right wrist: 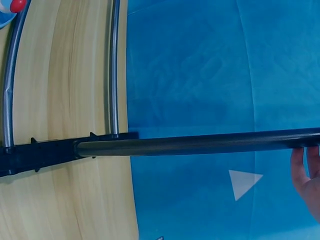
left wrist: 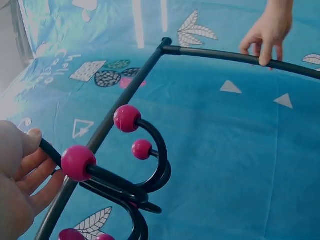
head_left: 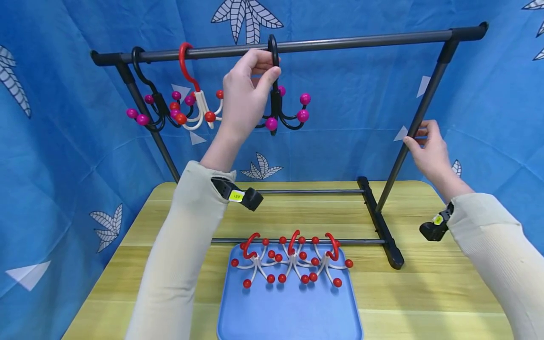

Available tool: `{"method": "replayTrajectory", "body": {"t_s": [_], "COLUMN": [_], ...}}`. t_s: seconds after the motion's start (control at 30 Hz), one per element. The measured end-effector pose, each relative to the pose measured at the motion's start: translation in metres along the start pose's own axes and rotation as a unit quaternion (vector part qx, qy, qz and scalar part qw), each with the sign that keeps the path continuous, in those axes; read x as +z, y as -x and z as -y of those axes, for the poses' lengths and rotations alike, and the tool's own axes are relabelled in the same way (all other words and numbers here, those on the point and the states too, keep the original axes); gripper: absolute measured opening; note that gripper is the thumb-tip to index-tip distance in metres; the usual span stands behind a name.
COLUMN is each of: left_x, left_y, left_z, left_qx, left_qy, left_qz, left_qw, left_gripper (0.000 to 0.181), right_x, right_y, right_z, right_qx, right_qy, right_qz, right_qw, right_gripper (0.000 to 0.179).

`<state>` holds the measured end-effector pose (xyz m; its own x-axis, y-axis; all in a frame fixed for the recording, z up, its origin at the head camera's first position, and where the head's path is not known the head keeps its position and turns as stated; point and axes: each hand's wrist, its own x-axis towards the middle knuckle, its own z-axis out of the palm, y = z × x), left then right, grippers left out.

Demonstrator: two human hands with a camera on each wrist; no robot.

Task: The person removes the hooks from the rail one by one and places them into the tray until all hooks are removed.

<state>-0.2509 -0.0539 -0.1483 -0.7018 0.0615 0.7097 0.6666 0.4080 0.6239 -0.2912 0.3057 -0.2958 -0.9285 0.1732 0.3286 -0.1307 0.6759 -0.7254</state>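
Note:
My left hand [head_left: 248, 92] pinches the hook of a black hanger with magenta balls [head_left: 275, 106]; the hook loops over the top rail [head_left: 365, 42] of a black rack. In the left wrist view, thumb and fingers lie around the stem beneath the magenta-tipped arms [left wrist: 150, 185]. My right hand [head_left: 429, 148] grips the rack's right upright [head_left: 411, 137], thumb on the near side and fingers behind it. Left of my left hand, another black hanger [head_left: 159, 106] and a white hanger with a red hook [head_left: 203, 108] hang on the rail; my hand partly covers the white one.
On the wooden table [head_left: 425, 283], a blue tray [head_left: 291, 314] bears three white hangers [head_left: 293, 259] with red hooks and red balls. The rack's right foot [head_left: 380, 224] and lower crossbars [head_left: 306, 191] stand behind and beside it. Blue patterned cloth [head_left: 331, 151] hangs at the back and sides.

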Motion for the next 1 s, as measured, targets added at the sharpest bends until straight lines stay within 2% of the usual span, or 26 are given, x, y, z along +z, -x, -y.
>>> {"method": "replayTrajectory", "body": {"t_s": [0.17,0.43,0.67,1.0], "left_x": [0.004,0.011,0.022,0.034], "left_y": [0.01,0.04,0.068,0.105], "left_z": [0.011,0.015,0.018,0.019], "left_qx": [0.01,0.057,0.1,0.118], "left_qy": [-0.003,0.017,0.049,0.075], "left_qz": [0.015,0.036,0.06,0.103], "left_qw": [0.9998,0.9976,0.992,0.9848], "left_gripper": [0.025,0.024,0.021,0.016], "right_x": [-0.001,-0.003,-0.003,-0.003], "right_y": [0.0,-0.001,-0.001,0.001], "right_z": [-0.001,0.0,0.002,0.004], "right_qx": [0.002,-0.01,-0.012,-0.008], "right_qy": [-0.004,0.013,0.021,0.023], "right_qz": [0.005,0.011,0.015,0.015], "right_qw": [1.0,0.9998,0.9996,0.9996], "right_gripper": [0.047,0.048,0.046,0.047]}}
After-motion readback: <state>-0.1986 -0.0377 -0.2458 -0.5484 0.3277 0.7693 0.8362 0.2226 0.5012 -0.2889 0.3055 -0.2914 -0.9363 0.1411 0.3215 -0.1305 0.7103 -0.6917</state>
